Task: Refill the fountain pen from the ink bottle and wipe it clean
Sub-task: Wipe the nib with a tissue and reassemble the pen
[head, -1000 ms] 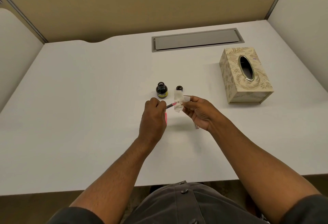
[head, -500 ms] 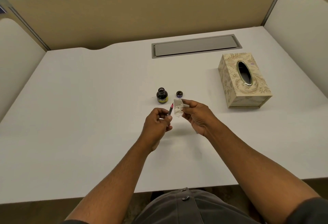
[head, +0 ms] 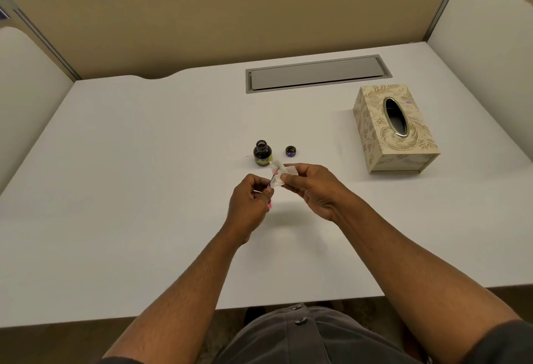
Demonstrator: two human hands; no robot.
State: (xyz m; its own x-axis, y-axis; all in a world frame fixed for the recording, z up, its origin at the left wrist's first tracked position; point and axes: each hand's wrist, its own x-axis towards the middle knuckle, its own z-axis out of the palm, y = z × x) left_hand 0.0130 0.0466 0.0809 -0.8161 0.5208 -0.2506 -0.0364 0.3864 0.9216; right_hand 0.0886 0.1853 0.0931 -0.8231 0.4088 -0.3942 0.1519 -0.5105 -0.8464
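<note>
My left hand grips a slim pink fountain pen, mostly hidden by the fingers; a pink end shows below the hand. My right hand pinches a crumpled white tissue wrapped around the pen's upper end, so the nib is hidden. Just behind the hands, the open dark ink bottle with a yellow label stands upright on the white desk. Its small dark cap lies to the bottle's right.
A patterned beige tissue box with an oval opening stands at the right. A grey cable hatch is set into the desk's back. Beige partition walls close in the back and sides. My lap shows below the near edge.
The tissue in my right hand has closed over the pen's upper end, which was bare half a second ago. The camera has tilted up slightly. Bottle and cap have not moved.
</note>
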